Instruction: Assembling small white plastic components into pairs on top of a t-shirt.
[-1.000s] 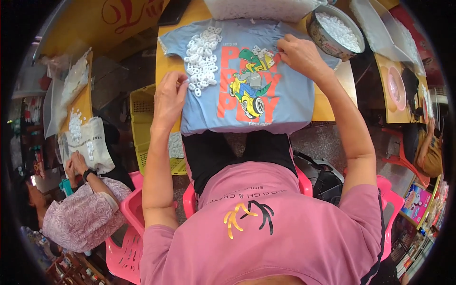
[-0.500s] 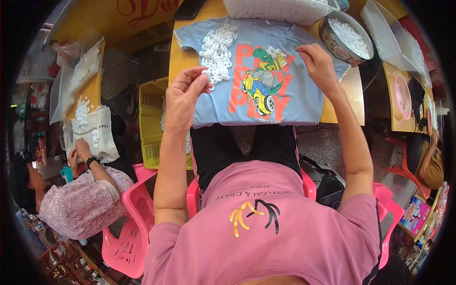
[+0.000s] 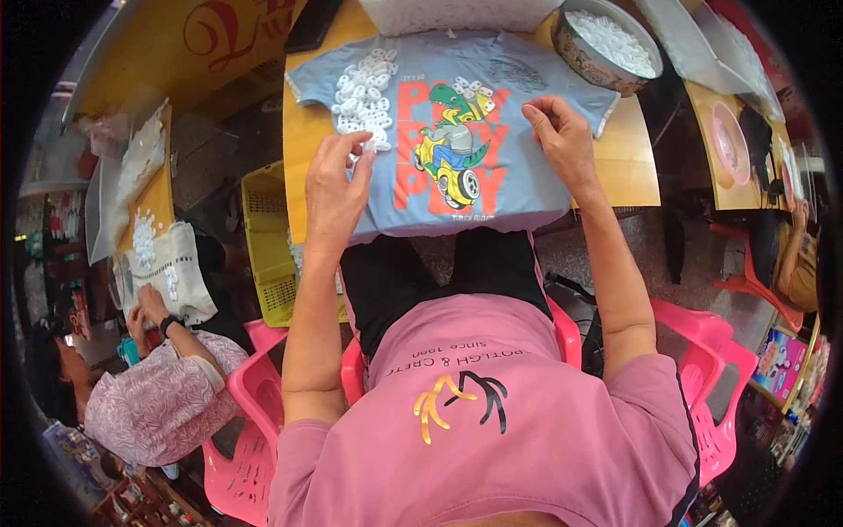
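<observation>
A light blue cotton T-shirt (image 3: 457,132) with a red and green cartoon print lies flat on the yellow counter (image 3: 303,145) in front of you, its near hem hanging over the edge. Your left hand (image 3: 335,189) hovers over its near left part, fingers loosely curled and pinched at a small white piece beside the heap of small white plastic rings (image 3: 362,95). Your right hand (image 3: 559,132) rests on the right side, fingers bent. A round metal bowl (image 3: 580,54) of white rings stands far right.
</observation>
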Demonstrator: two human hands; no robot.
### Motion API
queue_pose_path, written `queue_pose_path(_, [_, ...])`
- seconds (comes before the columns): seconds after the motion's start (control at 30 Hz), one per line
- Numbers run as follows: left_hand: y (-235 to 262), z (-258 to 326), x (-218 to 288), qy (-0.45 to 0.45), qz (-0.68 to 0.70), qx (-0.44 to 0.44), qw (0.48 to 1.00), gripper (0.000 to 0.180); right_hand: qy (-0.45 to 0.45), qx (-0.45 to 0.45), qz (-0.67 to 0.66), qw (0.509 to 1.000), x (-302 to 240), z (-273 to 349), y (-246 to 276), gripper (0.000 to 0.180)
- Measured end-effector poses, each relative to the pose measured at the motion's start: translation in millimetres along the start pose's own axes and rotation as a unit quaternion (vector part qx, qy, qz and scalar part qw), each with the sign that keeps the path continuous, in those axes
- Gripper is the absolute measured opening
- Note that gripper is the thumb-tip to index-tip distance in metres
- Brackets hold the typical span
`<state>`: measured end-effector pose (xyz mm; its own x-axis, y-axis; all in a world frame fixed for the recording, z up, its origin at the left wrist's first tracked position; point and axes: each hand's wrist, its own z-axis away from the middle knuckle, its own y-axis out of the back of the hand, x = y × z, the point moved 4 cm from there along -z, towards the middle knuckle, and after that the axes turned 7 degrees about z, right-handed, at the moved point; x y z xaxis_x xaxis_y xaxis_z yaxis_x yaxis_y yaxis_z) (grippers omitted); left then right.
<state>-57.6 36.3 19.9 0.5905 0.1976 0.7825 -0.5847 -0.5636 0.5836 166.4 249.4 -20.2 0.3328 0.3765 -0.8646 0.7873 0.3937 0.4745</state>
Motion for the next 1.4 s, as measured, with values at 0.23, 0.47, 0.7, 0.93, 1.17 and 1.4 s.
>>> queue_pose_path(0.23, [-41.8,-37.8,28.5,-0.201,-0.054,0.008,0.978,0.011,-0.029,0.021,-0.09,0.995,14.2,5.7,0.8,0.019])
queue_pose_path(0.47, [-93.1,-86.0,38.7,-0.246,-0.083,-0.047,0.965,0.01,-0.029,0.016,-0.09,0.995,12.7,7.2,2.3,0.018])
queue_pose_path(0.7, [-103.2,-98.9,30.4,-0.237,-0.091,-0.149,0.956,0.01,0.024,0.04,-0.056,0.997,9.5,6.0,5.3,0.014])
queue_pose_path(0.93, [-105.3,-113.3,31.0,-0.015,0.007,-0.235,0.972,0.011,0.081,0.073,-0.05,0.993,1.5,5.7,9.9,0.008])
queue_pose_path(1.17, [-107.0,-113.5,30.5,-0.064,-0.033,-0.232,0.97,0.015,0.095,0.073,-0.07,0.99,3.6,5.7,10.0,0.009])
queue_pose_path(1.4, [-106.2,-113.6,37.4,-0.082,-0.043,-0.274,0.957,0.014,0.119,0.073,-0.048,0.989,3.3,5.4,9.3,0.01])
